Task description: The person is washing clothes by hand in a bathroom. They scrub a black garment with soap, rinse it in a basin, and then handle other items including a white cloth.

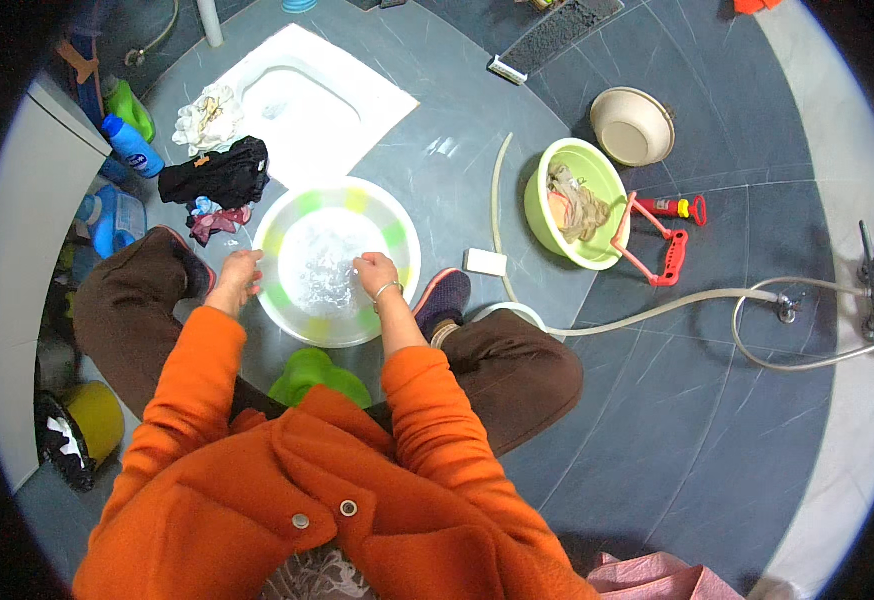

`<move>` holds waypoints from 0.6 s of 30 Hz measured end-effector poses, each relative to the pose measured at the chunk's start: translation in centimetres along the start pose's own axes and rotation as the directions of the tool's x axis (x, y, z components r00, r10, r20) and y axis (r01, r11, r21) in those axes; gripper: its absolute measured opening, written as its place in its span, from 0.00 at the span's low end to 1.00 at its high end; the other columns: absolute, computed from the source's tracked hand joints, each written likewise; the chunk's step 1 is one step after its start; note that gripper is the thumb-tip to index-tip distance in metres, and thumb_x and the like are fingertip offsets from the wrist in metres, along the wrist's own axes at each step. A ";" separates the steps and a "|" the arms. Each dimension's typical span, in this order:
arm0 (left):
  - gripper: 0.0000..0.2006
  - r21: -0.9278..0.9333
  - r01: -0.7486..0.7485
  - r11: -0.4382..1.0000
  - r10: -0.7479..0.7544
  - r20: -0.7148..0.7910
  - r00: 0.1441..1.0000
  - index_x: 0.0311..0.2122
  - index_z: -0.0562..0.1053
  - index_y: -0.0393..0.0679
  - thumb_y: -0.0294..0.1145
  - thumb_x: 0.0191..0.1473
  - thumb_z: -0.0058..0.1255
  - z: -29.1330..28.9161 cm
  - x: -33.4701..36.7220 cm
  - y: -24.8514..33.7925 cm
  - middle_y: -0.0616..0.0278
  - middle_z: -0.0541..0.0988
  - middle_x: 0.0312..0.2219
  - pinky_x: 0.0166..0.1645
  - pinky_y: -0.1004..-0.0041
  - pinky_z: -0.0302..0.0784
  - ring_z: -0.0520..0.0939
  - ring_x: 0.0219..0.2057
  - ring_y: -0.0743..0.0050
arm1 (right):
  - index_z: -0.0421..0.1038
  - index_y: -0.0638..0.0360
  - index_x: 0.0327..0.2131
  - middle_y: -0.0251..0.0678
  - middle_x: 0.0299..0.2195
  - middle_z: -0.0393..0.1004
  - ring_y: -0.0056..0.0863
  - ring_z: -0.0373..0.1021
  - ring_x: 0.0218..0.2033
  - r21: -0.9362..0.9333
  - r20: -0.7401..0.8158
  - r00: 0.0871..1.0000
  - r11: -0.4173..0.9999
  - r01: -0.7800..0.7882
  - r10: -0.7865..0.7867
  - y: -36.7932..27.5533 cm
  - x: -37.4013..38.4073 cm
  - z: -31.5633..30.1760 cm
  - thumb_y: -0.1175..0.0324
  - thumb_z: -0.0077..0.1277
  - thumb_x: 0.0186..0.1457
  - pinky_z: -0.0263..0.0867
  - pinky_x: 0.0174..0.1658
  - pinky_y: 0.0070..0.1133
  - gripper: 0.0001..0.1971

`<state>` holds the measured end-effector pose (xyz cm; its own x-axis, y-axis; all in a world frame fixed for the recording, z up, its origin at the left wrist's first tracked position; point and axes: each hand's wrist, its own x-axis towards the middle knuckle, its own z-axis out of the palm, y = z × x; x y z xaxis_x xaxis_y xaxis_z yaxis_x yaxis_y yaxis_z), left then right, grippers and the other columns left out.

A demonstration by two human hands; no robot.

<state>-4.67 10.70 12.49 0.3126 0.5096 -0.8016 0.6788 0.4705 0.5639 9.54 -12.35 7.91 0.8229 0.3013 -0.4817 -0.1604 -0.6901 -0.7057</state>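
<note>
A round white basin (397, 235) with green patches on its rim stands on the floor between my knees, holding foamy water. My left hand (238, 272) rests on its left rim, fingers curled over the edge. Over the right side of the basin my right hand (375, 270), with a thin bracelet at the wrist, has its fingers bent down toward the water. Whether either hand grips anything in the water is unclear. A green stool (313, 372) shows under me.
Dark clothes (219, 174) and a white cloth (207, 116) lie beyond the basin by a white floor toilet (347, 100). To the right: a soap bar (484, 262), a green basin (542, 210) holding laundry, a beige bowl (633, 126), a red brush (665, 248), a hose (657, 310). Detergent bottles (133, 146) stand left.
</note>
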 end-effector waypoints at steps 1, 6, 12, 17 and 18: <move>0.16 0.038 -0.016 0.999 0.014 0.051 0.999 0.42 0.68 0.47 0.42 0.49 0.48 0.1 -0.3 -0.1 0.68 0.68 0.31 0.28 0.67 0.65 0.70 0.29 0.72 | 0.72 0.63 0.40 0.46 0.38 0.74 0.38 0.70 0.41 -0.122 -0.052 0.998 0.991 -0.049 0.043 0.8 -0.5 0.0 0.57 0.55 0.42 0.64 0.46 0.26 0.23; 0.19 0.219 -0.028 0.975 0.005 0.103 0.995 0.44 0.68 0.45 0.42 0.47 0.50 -1.0 -0.3 -1.5 0.62 0.73 0.34 0.30 0.63 0.67 0.72 0.32 0.67 | 0.66 0.64 0.44 0.49 0.43 0.68 0.41 0.64 0.47 -0.471 -0.253 0.886 0.751 -0.463 0.388 -0.8 -3.9 -1.7 0.55 0.52 0.45 0.62 0.48 0.31 0.27; 0.27 0.381 -0.290 0.878 0.278 0.088 0.957 0.42 0.70 0.30 0.45 0.42 0.50 -0.5 0.6 -2.5 0.42 0.75 0.37 0.44 0.63 0.72 0.77 0.38 0.48 | 0.70 0.63 0.45 0.43 0.45 0.70 0.33 0.68 0.46 -0.828 0.128 0.943 0.556 -0.069 0.308 5.0 -0.7 -1.8 0.48 0.37 0.56 0.65 0.46 0.26 0.27; 0.29 0.259 -0.133 0.957 0.100 0.139 0.985 0.47 0.66 0.31 0.41 0.42 0.53 -0.1 -2.8 -0.3 0.48 0.73 0.39 0.31 0.63 0.74 0.77 0.32 0.56 | 0.63 0.78 0.44 0.54 0.41 0.70 0.42 0.70 0.41 -0.057 -0.171 0.811 0.816 -0.576 0.560 6.0 -2.1 -1.3 0.65 0.49 0.49 0.67 0.42 0.28 0.24; 0.31 0.249 -0.150 0.957 0.121 0.129 0.984 0.49 0.65 0.32 0.41 0.42 0.53 -0.2 -2.6 -0.6 0.49 0.73 0.39 0.28 0.65 0.74 0.77 0.30 0.58 | 0.64 0.78 0.43 0.54 0.41 0.70 0.41 0.70 0.42 -0.079 -0.151 0.832 0.833 -0.548 0.534 6.0 -1.9 -0.9 0.66 0.50 0.48 0.67 0.42 0.28 0.23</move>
<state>-6.01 9.25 14.27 0.4757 0.4653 -0.7464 0.7678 0.1942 0.6105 7.51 -17.66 5.08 0.6813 -0.2167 -0.6992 -0.5415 -0.7920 -0.2822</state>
